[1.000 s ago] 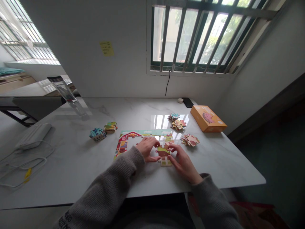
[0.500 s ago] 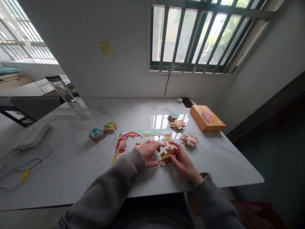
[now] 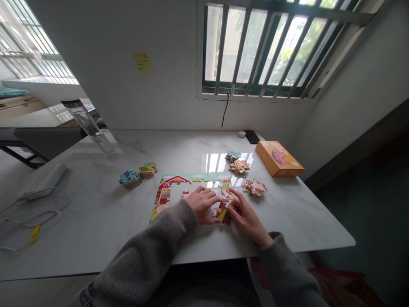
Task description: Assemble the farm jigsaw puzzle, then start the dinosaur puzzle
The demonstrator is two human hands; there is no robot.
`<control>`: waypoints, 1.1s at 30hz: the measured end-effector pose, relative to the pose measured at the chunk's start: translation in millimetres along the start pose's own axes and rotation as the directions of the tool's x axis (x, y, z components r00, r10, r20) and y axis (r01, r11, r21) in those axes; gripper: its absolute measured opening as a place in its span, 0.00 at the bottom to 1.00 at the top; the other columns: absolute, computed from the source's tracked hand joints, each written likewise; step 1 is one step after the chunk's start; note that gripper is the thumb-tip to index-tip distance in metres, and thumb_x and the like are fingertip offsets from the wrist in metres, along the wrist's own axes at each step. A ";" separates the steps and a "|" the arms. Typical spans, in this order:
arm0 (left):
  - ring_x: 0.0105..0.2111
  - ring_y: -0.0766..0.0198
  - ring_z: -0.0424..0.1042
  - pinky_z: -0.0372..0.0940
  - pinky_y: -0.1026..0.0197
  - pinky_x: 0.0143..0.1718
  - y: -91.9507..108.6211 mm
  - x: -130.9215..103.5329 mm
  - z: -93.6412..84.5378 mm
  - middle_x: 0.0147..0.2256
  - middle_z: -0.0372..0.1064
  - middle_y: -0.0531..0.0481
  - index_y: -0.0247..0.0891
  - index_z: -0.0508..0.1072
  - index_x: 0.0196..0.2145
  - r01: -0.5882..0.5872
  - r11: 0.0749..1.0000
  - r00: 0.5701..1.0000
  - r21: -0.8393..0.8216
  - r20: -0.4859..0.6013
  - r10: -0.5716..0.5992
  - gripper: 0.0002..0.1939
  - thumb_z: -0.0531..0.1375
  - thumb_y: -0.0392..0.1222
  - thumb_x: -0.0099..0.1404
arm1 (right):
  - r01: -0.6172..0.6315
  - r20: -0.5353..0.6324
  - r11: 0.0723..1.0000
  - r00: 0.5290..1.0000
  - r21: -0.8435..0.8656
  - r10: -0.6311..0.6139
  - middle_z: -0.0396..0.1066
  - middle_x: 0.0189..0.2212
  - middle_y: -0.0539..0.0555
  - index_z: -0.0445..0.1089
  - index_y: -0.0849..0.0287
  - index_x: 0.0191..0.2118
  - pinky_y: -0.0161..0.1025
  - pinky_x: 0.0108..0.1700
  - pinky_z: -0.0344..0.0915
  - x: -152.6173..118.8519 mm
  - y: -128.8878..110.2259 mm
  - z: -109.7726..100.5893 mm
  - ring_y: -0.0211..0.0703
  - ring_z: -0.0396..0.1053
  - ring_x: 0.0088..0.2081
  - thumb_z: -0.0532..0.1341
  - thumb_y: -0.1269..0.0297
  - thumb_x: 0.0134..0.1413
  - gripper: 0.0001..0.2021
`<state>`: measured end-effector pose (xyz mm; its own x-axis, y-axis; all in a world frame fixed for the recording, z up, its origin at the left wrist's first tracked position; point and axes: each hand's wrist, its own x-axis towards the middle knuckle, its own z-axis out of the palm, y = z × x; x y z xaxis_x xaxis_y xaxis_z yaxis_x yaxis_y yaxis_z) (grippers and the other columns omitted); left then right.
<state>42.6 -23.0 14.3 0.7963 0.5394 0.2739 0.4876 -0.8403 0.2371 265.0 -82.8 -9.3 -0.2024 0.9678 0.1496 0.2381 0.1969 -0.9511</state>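
Observation:
A partly assembled jigsaw puzzle (image 3: 177,179) lies flat on the table, with a red barn along its top left and a gap in its middle. My right hand (image 3: 244,215) pinches a brown and green puzzle piece (image 3: 225,212) at the puzzle's lower right; the piece looks tilted. On the piece's other side, my left hand (image 3: 203,204) rests with thumb and fingers apart, its tips close to the piece's edge. Whether they touch it I cannot tell. Under my right fingers, a cream and brown patch (image 3: 227,194) of the puzzle shows in part. My left forearm covers the lower left.
Stacks of puzzle pieces stand at the left (image 3: 130,178) and right (image 3: 254,187). Farther right is an orange box (image 3: 279,158), with a black phone (image 3: 252,137) behind it. A clear bottle (image 3: 83,119) stands at the back left, and a white cable (image 3: 53,219) lies at the left.
The piece in my right hand has tipped and turned. The fingers of my left hand have shifted slightly right, closer to it. The stacks have not moved.

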 end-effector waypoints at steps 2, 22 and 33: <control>0.44 0.52 0.70 0.56 0.50 0.52 -5.2 -2.0 -4.6 0.41 0.73 0.46 0.40 0.70 0.48 0.033 0.999 0.999 0.040 -0.017 -0.033 0.27 0.66 0.55 0.54 | 0.021 -0.037 0.998 0.999 -0.051 -0.023 0.70 0.32 0.50 0.55 0.55 0.65 0.40 0.35 0.68 0.8 -1.6 0.5 0.41 0.68 0.31 0.57 0.57 0.65 0.26; 0.46 0.48 0.64 0.54 0.47 0.48 -36.8 -9.6 -9.5 0.43 0.69 0.43 0.41 0.74 0.48 0.336 0.910 0.940 0.242 -0.022 -0.341 0.25 0.65 0.60 0.59 | 0.227 0.083 0.831 0.973 -0.507 -0.215 0.71 0.37 0.55 0.71 0.54 0.47 0.48 0.48 0.64 0.2 -10.8 1.4 0.50 0.68 0.43 0.55 0.66 0.66 0.09; 0.46 0.54 0.67 0.58 0.52 0.48 -65.3 -56.1 -27.9 0.42 0.71 0.49 0.41 0.71 0.38 0.322 0.947 0.945 0.005 -0.067 -0.321 0.08 0.60 0.38 0.58 | 0.243 0.096 0.822 0.969 -0.515 -0.227 0.71 0.38 0.56 0.71 0.54 0.47 0.49 0.47 0.63 1.2 -8.6 2.9 0.50 0.68 0.43 0.55 0.67 0.66 0.09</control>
<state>-43.9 3.1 9.4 0.5721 0.7827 0.2450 0.7196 -0.6224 0.3080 259.9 -83.8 -1.7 -0.3412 0.8784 0.3346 0.6355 0.4779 -0.6064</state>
